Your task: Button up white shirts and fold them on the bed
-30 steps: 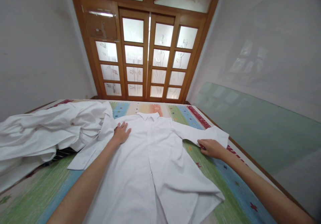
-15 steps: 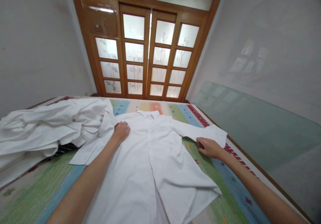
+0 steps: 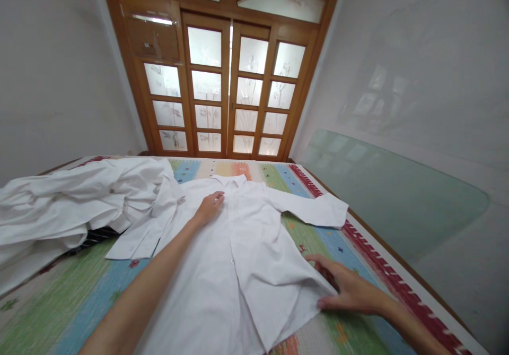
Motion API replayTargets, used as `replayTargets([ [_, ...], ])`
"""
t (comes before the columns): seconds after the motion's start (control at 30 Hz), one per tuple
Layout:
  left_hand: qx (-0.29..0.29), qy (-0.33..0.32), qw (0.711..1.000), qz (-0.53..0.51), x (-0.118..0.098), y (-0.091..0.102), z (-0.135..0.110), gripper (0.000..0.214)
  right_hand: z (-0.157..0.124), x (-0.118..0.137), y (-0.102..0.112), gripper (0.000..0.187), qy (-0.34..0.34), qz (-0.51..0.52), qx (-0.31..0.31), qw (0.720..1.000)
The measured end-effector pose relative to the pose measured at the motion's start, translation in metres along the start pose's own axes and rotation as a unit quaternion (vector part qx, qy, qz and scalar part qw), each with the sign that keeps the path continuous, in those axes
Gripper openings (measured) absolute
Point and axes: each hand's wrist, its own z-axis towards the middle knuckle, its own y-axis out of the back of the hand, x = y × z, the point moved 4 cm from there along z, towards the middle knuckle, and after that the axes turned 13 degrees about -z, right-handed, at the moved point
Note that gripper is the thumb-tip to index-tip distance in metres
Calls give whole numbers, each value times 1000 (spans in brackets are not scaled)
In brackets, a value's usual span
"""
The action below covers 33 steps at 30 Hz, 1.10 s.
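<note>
Head view: the white button-up cotton shirt point(image 3: 254, 254) lies spread, unfolded, my left hand point(image 3: 209, 207) open-palmed near its collar, right hand point(image 3: 350, 293) flat on its hem.

1. Soft daylight comes through the frosted panes of the door point(image 3: 222, 79); the room is evenly, moderately bright.
2. Shadows are faint; a pale reflection lies on the glass sheet point(image 3: 382, 185).
3. The wide lens bends the walls; the right hand point(image 3: 350, 294) looks slightly smeared.
</note>
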Motion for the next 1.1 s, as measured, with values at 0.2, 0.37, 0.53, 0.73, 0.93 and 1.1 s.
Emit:
replayTargets([
  [0.2, 24, 20, 999, -15, -16, -31, 16, 46, -12, 0, -27, 44, -47, -29, -112, 992],
  [0.37, 69, -22, 994, 78, -15, -42, 14, 45, -34, -5, -43, 56, -10, -159, -161, 974],
  [0.53, 83, -32, 991, 104, -11, -44, 10, 46, -48, 9, -38, 44, 112, -334, -295, 888],
  [0.73, 90, -45, 984, 147, -12, -45, 9, 48, -56, 26, -33, 40, 169, -388, -356, 833],
  [0.93, 94, -48, 981, 162, -11, -46, 9, 50, -75, 30, -39, 27, 158, -325, -402, 841],
  [1.1, 99, -47, 978, 175, -11, -47, 9, 51, -79, 29, -39, 23, 117, -312, -410, 849],
])
